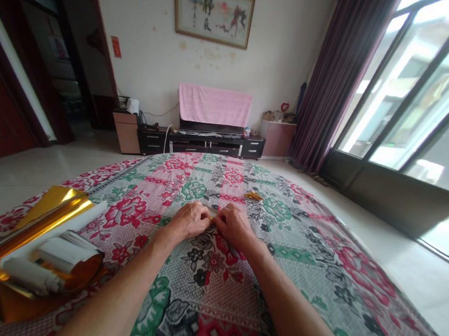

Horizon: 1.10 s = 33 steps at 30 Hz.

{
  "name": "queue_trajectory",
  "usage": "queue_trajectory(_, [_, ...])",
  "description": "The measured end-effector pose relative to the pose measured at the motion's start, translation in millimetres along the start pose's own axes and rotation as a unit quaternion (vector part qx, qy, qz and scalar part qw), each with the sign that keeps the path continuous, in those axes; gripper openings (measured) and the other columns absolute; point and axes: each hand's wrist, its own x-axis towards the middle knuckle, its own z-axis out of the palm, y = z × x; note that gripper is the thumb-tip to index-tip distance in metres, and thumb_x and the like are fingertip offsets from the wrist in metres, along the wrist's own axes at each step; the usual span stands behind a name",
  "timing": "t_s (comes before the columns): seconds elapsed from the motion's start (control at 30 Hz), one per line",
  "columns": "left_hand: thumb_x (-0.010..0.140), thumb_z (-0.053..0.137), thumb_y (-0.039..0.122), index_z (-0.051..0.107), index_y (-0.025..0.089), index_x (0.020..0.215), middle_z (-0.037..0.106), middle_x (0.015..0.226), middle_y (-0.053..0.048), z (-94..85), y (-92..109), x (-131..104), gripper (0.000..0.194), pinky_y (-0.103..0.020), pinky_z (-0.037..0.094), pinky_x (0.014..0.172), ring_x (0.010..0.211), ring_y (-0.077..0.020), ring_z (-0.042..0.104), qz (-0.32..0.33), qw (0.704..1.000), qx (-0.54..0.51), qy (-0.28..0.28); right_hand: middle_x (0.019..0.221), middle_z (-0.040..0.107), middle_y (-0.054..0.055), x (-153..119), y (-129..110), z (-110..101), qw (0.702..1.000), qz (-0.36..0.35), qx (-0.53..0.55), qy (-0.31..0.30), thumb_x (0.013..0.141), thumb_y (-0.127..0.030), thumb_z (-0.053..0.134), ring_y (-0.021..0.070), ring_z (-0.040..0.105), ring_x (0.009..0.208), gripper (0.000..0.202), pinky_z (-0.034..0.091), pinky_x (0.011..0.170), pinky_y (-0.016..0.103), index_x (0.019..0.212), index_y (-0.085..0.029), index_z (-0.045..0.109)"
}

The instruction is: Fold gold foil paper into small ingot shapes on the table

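"hands?"

"from here i see the left hand (192, 219) and right hand (234, 224) together, pinching a small grey-and-gold foil-like strip (212, 210) near the middle of the red-green-grey flowered cloth (219, 296)."

"what could go wrong?"

"uneven pulling might tear it, i judge."

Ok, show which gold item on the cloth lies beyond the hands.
The small, irregular gold piece past the right hand; the large gold sheets lie left.

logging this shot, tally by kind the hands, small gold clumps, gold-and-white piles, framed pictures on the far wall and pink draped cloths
Left hand and right hand: 2
Small gold clump beyond them: 1
Gold-and-white pile: 1
Framed picture: 1
Pink cloth: 1
Total: 6
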Motion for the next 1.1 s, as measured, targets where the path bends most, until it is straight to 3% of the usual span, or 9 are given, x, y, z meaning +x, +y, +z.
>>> queue_trajectory(0.23, [0.073, 0.049, 0.023, 0.066, 0.019, 0.062, 0.057, 0.07, -0.003, -0.8, 5, 1, 0.021, -0.024, 0.037, 0.06, 0.064, -0.0134, 0.051, -0.029, 0.999, 0.016, -0.007, 0.066, 0.059, 0.003, 1, 6, -6, 0.998, -0.058, 0.02, -0.014, 0.079, -0.016, 0.049, 0.0107, 0.049, 0.066, 0.022, 0.033, 0.062, 0.021, 0.063, -0.014, 0.064])
queue_trajectory(0.5, [0.076, 0.049, 0.026, 0.067, 0.019, 0.064, 0.059, 0.073, -0.003, 0.6, 3, 2, 0.022, -0.024, 0.039, 0.062, 0.067, -0.0135, 0.053, -0.021, 1.0, 0.01, -0.008, 0.074, 0.06, 0.004, -2, -3, 2, 0.999, 0.026, 0.018, 0.025, 0.08, -0.026, 0.053, 0.0117, 0.052, 0.068, 0.019, 0.035, 0.063, 0.021, 0.07, -0.015, 0.064])
queue_trajectory(0.67, [0.076, 0.048, 0.027, 0.067, 0.019, 0.067, 0.061, 0.077, -0.004, -1.9, -1, 0, 0.022, -0.024, 0.041, 0.064, 0.07, -0.014, 0.055, -0.011, 1.0, -0.007, -0.02, 0.077, 0.058, 0.005, -4, -7, 0, 1.0, 0.02, 0.007, 0.014, 0.083, -0.026, 0.051, 0.0116, 0.052, 0.071, 0.02, 0.035, 0.064, 0.021, 0.07, -0.015, 0.062])
queue_trajectory(0.87, [0.072, 0.05, 0.019, 0.069, 0.021, 0.08, 0.066, 0.083, 0.0, -1.7, -15, 1, 0.02, -0.022, 0.045, 0.068, 0.077, -0.013, 0.059, -0.007, 0.993, -0.113, -0.035, 0.077, 0.058, 0.005, -4, -9, -1, 1.0, 0.027, 0.008, 0.009, 0.084, -0.027, 0.05, 0.0115, 0.052, 0.07, 0.021, 0.034, 0.063, 0.021, 0.071, -0.015, 0.061])
queue_trajectory(1.1, [0.072, 0.052, 0.018, 0.067, 0.019, 0.078, 0.065, 0.074, -0.001, -2.4, -6, -1, 0.017, -0.023, 0.043, 0.064, 0.07, -0.0132, 0.058, -0.015, 0.996, -0.093, -0.009, 0.076, 0.059, 0.004, -3, -7, 1, 0.999, 0.031, 0.006, 0.009, 0.082, -0.026, 0.053, 0.0111, 0.052, 0.067, 0.019, 0.034, 0.061, 0.02, 0.069, -0.016, 0.062])
